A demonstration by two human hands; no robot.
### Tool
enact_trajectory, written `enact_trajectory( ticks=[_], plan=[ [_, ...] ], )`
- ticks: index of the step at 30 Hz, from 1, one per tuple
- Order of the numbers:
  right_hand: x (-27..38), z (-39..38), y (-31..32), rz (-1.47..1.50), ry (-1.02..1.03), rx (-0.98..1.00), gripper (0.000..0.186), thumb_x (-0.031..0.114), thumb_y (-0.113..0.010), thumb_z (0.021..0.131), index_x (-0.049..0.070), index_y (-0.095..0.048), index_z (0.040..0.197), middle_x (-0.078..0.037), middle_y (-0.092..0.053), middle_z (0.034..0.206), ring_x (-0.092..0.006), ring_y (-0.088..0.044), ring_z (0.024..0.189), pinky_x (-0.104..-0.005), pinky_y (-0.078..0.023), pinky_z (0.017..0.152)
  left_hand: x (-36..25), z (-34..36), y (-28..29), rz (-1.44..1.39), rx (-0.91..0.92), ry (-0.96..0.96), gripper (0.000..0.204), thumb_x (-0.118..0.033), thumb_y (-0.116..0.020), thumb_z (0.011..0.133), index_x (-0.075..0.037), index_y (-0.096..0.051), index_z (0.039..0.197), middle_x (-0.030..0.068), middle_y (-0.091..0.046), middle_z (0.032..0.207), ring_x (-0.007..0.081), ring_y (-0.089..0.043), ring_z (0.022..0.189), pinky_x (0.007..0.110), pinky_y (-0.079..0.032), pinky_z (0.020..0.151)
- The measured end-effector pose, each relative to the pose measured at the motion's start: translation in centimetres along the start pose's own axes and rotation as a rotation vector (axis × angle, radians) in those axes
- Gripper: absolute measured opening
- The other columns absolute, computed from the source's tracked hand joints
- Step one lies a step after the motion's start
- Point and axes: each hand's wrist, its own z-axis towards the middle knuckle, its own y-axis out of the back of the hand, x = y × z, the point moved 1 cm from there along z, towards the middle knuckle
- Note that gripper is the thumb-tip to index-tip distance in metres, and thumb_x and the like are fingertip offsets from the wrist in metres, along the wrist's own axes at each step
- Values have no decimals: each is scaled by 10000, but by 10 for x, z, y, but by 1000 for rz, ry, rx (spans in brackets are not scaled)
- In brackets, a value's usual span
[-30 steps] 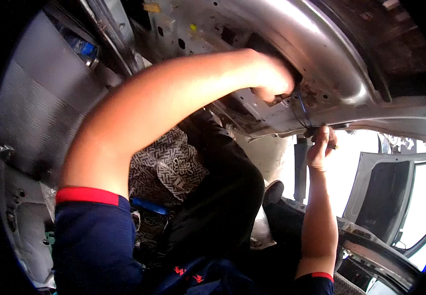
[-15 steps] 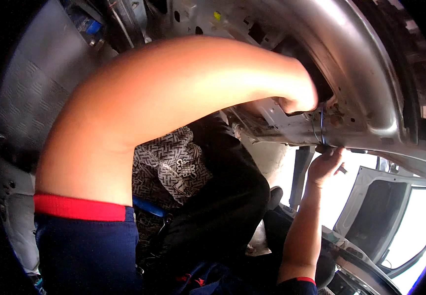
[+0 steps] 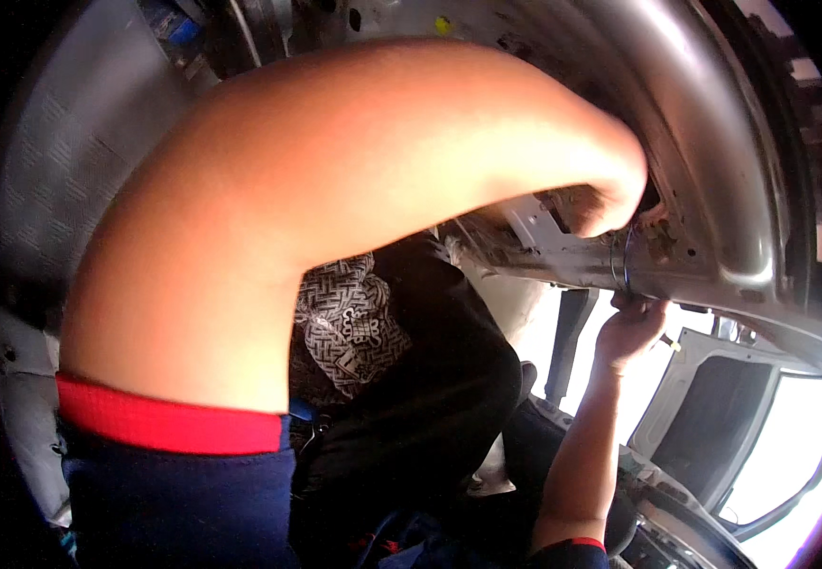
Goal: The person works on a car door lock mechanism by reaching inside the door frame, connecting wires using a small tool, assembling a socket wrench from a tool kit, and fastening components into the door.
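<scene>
My left hand (image 3: 610, 190) reaches into an opening in a bare silver metal panel (image 3: 729, 142), its fingers curled out of sight behind the wrist and blurred. Just below it a thin blue wire (image 3: 627, 251) runs down to the panel's lower edge. At that edge my right hand (image 3: 631, 332) is closed on something small and dark at the end of the wire, too hidden to name. My left forearm spans much of the upper view and hides part of the panel.
My dark-trousered leg (image 3: 449, 379) bends over patterned fabric (image 3: 344, 332). A blue tool (image 3: 302, 414) lies partly hidden beside it. A grey textured panel (image 3: 46, 199) is on the left. An open vehicle door (image 3: 714, 427) stands at the lower right, by bright daylight.
My left hand has moved right and down along the panel opening, with more of the forearm in view. My right hand and the panel sit lower in the picture.
</scene>
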Motion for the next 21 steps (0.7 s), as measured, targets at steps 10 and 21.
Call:
enact_trajectory(
  ticks=[10,21],
  plan=[
    [-20,7,3,740,-158,256,216,252,-647,965,144,-522,825,24,-504,734,-128,-480,746,-308,-395,718,-7,-10,-13,-87,-87,30,426,-357,-595,901,58,-681,857,203,-667,805,299,-574,701,504,-485,709],
    [-60,-6,29,1341,-415,67,325,390,-578,973,74,-643,941,-45,-592,794,-225,-544,753,-399,-431,789,-18,-14,5,-242,-4,282,668,-629,-561,933,-25,-720,1171,194,-713,1190,293,-651,1087,392,-475,1001]
  ],
)
